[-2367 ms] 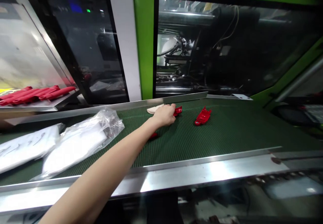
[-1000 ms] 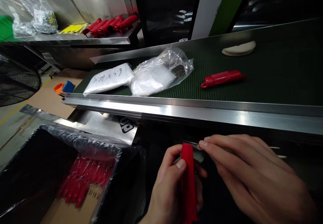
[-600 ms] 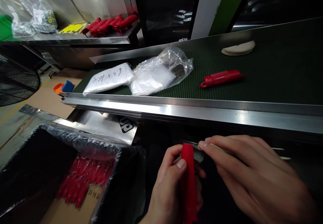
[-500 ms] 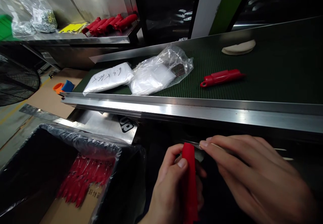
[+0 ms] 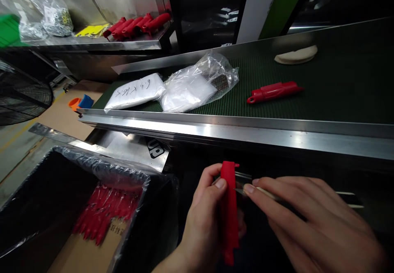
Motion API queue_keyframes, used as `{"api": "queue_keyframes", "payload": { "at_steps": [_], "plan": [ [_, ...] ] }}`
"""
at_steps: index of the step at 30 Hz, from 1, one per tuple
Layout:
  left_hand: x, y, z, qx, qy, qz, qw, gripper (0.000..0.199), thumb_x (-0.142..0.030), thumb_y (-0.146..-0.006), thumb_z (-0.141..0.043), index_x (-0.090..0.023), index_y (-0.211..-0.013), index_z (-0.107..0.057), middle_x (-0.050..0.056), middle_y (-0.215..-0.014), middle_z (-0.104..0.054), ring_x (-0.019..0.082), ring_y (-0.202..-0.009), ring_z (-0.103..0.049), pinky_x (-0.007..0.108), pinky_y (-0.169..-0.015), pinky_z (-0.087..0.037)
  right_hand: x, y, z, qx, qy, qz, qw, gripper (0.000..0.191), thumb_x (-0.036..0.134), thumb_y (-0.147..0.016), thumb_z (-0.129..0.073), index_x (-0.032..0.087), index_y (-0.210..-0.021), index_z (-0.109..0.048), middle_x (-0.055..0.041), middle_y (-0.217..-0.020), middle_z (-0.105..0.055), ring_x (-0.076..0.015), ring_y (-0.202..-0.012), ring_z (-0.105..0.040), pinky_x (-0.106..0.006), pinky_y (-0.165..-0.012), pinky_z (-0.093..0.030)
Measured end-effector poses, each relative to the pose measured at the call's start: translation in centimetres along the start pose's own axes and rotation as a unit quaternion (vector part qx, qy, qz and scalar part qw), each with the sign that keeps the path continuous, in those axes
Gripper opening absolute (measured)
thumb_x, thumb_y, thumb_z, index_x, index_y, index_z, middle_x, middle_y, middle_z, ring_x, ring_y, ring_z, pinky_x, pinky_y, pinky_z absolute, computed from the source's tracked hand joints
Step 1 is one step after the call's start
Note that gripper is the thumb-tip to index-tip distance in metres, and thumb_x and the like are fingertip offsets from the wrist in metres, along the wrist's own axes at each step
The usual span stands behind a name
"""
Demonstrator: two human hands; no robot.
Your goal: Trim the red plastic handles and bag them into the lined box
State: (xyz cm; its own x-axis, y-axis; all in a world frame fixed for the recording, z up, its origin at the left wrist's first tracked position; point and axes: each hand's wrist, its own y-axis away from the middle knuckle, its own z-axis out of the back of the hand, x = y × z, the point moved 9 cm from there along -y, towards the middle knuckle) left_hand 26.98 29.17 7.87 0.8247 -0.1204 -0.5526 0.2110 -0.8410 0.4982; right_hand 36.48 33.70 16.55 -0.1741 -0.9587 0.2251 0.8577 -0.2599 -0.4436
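My left hand (image 5: 205,211) is closed around a long red plastic part (image 5: 229,207), held upright below the belt's edge. A small red nub sticks out at its top right corner. In my right hand (image 5: 310,215) is a slim knife (image 5: 267,193) with a pale handle, pinched between thumb and fingers. Its thin pointed blade reaches the right edge of the red part. Behind the right hand, pale thin strips show; I cannot tell what they belong to. The back of the red part is hidden.
A green conveyor belt (image 5: 234,106) with a metal rail carries white plastic packs (image 5: 135,92), a red part (image 5: 273,92) and a pale curved piece (image 5: 297,55). Lower left, a lined black bin (image 5: 147,207) holds several red parts. More lie on a metal shelf (image 5: 101,45). A fan (image 5: 23,92) stands left.
The red part has been raised and turned slightly in my left hand, showing its lower end. The knife blade has come against its right edge. The view has shifted slightly.
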Motion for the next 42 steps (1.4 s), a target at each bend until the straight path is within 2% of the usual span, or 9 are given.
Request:
{"api": "queue_keyframes", "payload": {
  "at_steps": [3, 8, 11, 16, 26, 30, 33, 39, 42],
  "plan": [
    [-0.7, 0.0, -0.2, 0.001, -0.018, -0.013, 1.000, 0.022, -0.037, -0.093, -0.048, -0.026, -0.112, -0.051, 0.001, -0.087, -0.060, 0.006, -0.046, -0.048, 0.019, -0.044, -0.039, 0.4, 0.2, 0.0, 0.003, -0.003, 0.008, 1.000, 0.044, 0.003, -0.088, -0.053, 0.017, -0.129, -0.060, -0.0088, -0.122, -0.060, -0.0228, -0.104, -0.054, -0.040, -0.088, -0.041],
    [-1.5, -0.3, -0.4, -0.005, -0.041, -0.018, 0.999, 0.025, -0.038, -0.094, -0.047, -0.025, -0.115, -0.050, 0.002, -0.084, -0.060, 0.009, -0.054, -0.050, 0.017, -0.046, -0.041, 1.3, 0.5, 0.0, -0.002, -0.003, 0.008, 1.000, 0.042, 0.003, -0.086, -0.055, 0.017, -0.125, -0.062, -0.0088, -0.120, -0.061, -0.0245, -0.100, -0.054, -0.042, -0.085, -0.041],
    [-2.3, -0.4, -0.5, -0.003, -0.052, -0.048, 0.997, 0.025, -0.036, -0.094, -0.048, -0.022, -0.114, -0.051, 0.003, -0.083, -0.061, 0.010, -0.061, -0.051, 0.017, -0.051, -0.041, 1.7, 0.8, 0.0, -0.007, 0.004, 0.006, 1.000, 0.039, 0.004, -0.086, -0.056, 0.018, -0.122, -0.064, -0.0083, -0.117, -0.064, -0.0261, -0.098, -0.055, -0.044, -0.085, -0.041],
    [-3.1, -0.6, -1.1, 0.020, -0.052, -0.075, 0.996, 0.021, -0.034, -0.095, -0.046, -0.022, -0.111, -0.050, 0.003, -0.082, -0.060, 0.009, -0.056, -0.047, 0.018, -0.050, -0.036, 2.4, 1.5, -0.3, 0.004, 0.014, 0.035, 0.999, 0.035, 0.015, -0.092, -0.049, 0.017, -0.124, -0.064, -0.0102, -0.120, -0.062, -0.0287, -0.100, -0.055, -0.047, -0.085, -0.041],
    [-3.6, -0.8, -1.7, 0.027, -0.033, -0.076, 0.996, 0.019, -0.035, -0.096, -0.044, -0.025, -0.112, -0.049, 0.001, -0.084, -0.057, 0.009, -0.055, -0.046, 0.019, -0.048, -0.038, 3.1, 2.1, 0.1, -0.021, -0.007, 0.032, 0.999, 0.035, 0.008, -0.088, -0.054, 0.016, -0.119, -0.067, -0.0108, -0.117, -0.063, -0.0293, -0.099, -0.055, -0.047, -0.085, -0.040],
    [-3.8, -0.8, -1.8, 0.018, -0.016, -0.081, 0.996, 0.018, -0.034, -0.097, -0.044, -0.025, -0.112, -0.048, 0.001, -0.084, -0.055, 0.009, -0.055, -0.046, 0.018, -0.046, -0.037, 2.2, 2.5, 0.6, -0.049, -0.070, -0.020, 0.996, 0.039, 0.006, -0.090, -0.049, 0.023, -0.122, -0.065, -0.0061, -0.115, -0.063, -0.0246, -0.101, -0.058, -0.042, -0.084, -0.043],
    [-3.9, -0.8, -1.9, 0.020, -0.013, -0.086, 0.996, 0.019, -0.035, -0.097, -0.044, -0.025, -0.112, -0.048, 0.001, -0.084, -0.055, 0.009, -0.056, -0.046, 0.018, -0.047, -0.038, 1.2, 2.3, 0.9, -0.040, -0.090, -0.055, 0.994, 0.049, 0.002, -0.089, -0.046, 0.028, -0.127, -0.061, -0.0039, -0.116, -0.062, -0.0222, -0.105, -0.058, -0.037, -0.083, -0.044],
    [-2.5, -0.5, -1.8, 0.023, -0.040, -0.049, 0.998, 0.024, -0.038, -0.095, -0.047, -0.025, -0.115, -0.049, 0.002, -0.087, -0.060, 0.009, -0.055, -0.050, 0.019, -0.046, -0.042, 0.5, -0.4, 1.9, -0.046, -0.050, -0.014, 0.998, 0.041, -0.003, -0.087, -0.053, 0.014, -0.123, -0.063, -0.0107, -0.113, -0.062, -0.0219, -0.106, -0.057, -0.038, -0.086, -0.043],
    [-1.7, -0.2, -1.8, 0.032, -0.040, -0.034, 0.998, 0.023, -0.039, -0.094, -0.050, -0.026, -0.113, -0.049, -0.001, -0.078, -0.058, 0.008, -0.050, -0.048, 0.020, -0.047, -0.041, -0.2, -1.4, 2.0, -0.053, -0.022, -0.029, 0.998, 0.036, -0.001, -0.090, -0.052, 0.013, -0.121, -0.063, -0.0103, -0.110, -0.064, -0.0199, -0.104, -0.057, -0.037, -0.086, -0.042]
  ]
}}
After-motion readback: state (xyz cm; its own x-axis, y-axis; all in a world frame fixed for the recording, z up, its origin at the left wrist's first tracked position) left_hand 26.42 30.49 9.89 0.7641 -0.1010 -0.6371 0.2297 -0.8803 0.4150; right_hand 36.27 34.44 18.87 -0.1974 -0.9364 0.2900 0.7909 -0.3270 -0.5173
